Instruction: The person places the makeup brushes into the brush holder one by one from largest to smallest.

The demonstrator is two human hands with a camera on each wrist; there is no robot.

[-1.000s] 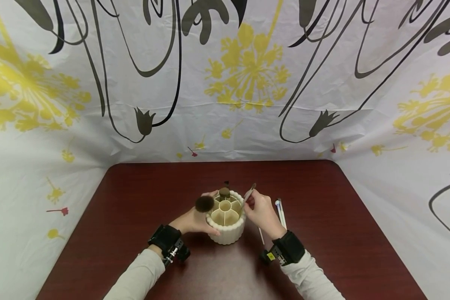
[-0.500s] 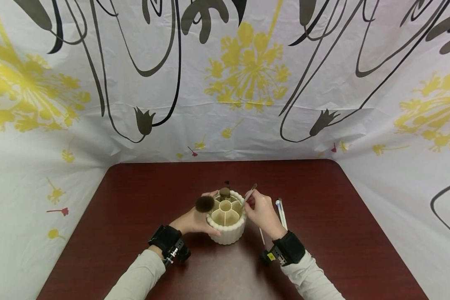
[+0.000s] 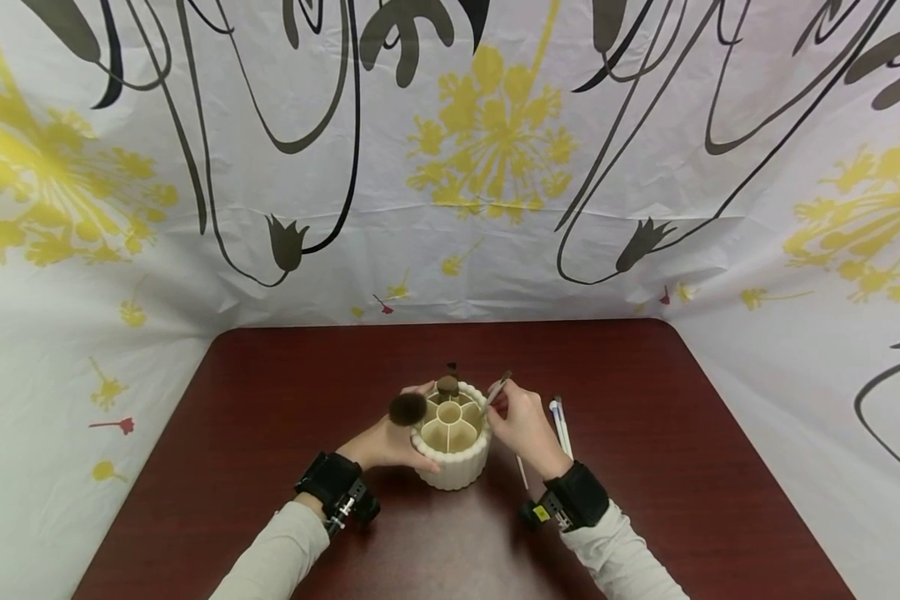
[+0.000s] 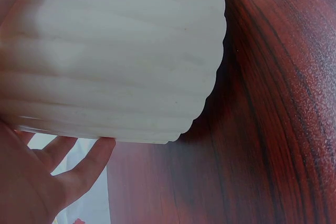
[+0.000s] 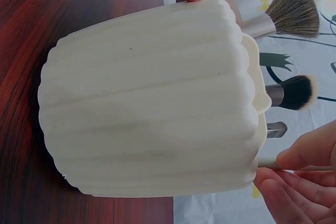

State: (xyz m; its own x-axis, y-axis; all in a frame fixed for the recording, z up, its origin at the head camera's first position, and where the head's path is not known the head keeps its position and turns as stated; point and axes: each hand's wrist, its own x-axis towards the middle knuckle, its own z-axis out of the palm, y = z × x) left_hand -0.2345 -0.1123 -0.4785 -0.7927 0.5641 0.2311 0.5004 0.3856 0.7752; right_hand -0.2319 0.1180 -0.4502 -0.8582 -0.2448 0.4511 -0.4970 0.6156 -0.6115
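A cream, ribbed brush holder [image 3: 456, 468] with a divided top stands on the table. My left hand [image 3: 387, 442] grips it from the left, thumb at the front and fingers behind. At its right rim, my right hand [image 3: 525, 425] pinches a slim makeup brush [image 3: 499, 387], tip upward. In the right wrist view, the thin handle [image 5: 268, 164] of this brush dips inside the rim. A large fluffy brush [image 5: 296, 13], a black-and-pale brush [image 5: 297, 92] and a small dark-tipped brush [image 5: 276, 129] stick out of the holder. The front compartments hold no brush.
Right of the right hand, slim white-handled brushes [image 3: 561, 427] lie on the dark red table [image 3: 330, 367]. Another thin pale handle [image 3: 522, 473] lies near the right wrist. A patterned white cloth [image 3: 330, 292] hangs behind the table.
The right hand's brush tip dips very slightly. Otherwise the hands and holder stay in place; the head view shifts a little.
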